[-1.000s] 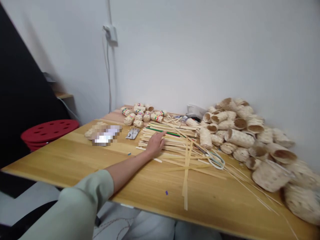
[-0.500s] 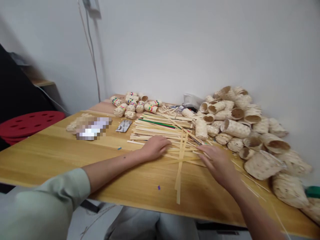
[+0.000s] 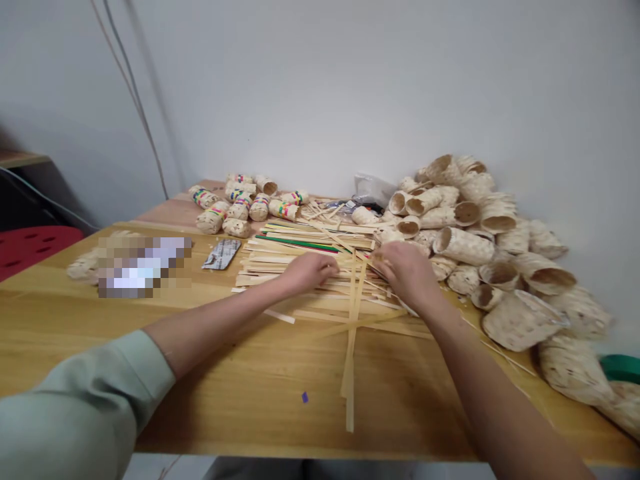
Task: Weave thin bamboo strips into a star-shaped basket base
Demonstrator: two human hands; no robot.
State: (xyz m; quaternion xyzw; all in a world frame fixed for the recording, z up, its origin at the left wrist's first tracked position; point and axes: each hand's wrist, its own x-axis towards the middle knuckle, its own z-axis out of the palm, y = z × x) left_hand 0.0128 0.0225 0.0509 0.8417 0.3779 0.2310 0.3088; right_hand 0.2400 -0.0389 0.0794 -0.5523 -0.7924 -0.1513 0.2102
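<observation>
A cross of pale bamboo strips (image 3: 351, 373) lies on the table, two long ones running toward me and others across them. Just beyond it, a pile of flat strips (image 3: 275, 261) is spread sideways, with a green strip (image 3: 300, 245) among them. My left hand (image 3: 311, 272) rests over the pile's right part, fingers curled and thumb close to them; what they hold is hidden. Over the pile's right end, my right hand (image 3: 407, 268) is closed with its fingertips on strips, partly hidden behind the hand itself.
Woven bamboo tubes (image 3: 465, 243) are heaped on the right. Small woven pieces with coloured bands (image 3: 240, 205) sit at the back left. A silvery packet (image 3: 221, 255) and a blurred-out object (image 3: 145, 267) lie left. Purple scrap (image 3: 305, 397) lies in front; a green ring (image 3: 620, 368) is far right.
My right hand has moved away from me, from beside the crossed strips to the pile's right end. My left hand stays by the pile. The camera view has shifted.
</observation>
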